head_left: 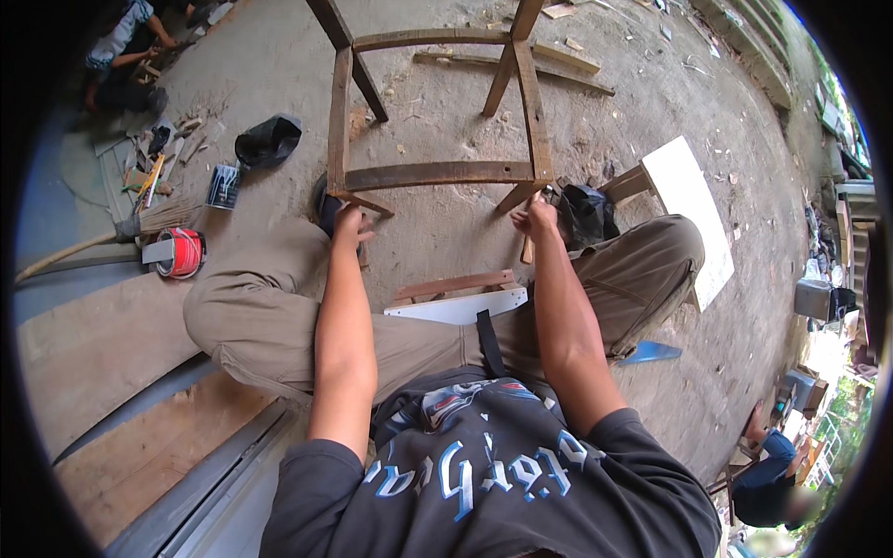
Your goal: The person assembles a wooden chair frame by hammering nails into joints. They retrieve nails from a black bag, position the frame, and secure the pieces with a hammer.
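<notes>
A dark brown wooden chair frame [437, 175] stands in front of me, its seat opening bare and its legs splayed. My left hand [350, 226] is at its near left corner, thumb side against the wood, the other fingers loosely bent. At the near right corner my right hand [537, 217] is closed. A brown wooden handle [527, 249] shows just below that fist, seemingly held in it; the tool's head cannot be made out. Between my legs lie a reddish-brown wooden piece [456, 285] and a white board with small holes [460, 308].
A white panel [688, 214] leans by my right knee, near a black bag [588, 212]. Left are a red-and-grey reel [181, 253], a broom [158, 219], a dark can [223, 186] and a black bag [268, 141]. Wood strips [516, 70] lie beyond. Other people [126, 56] sit far left and lower right.
</notes>
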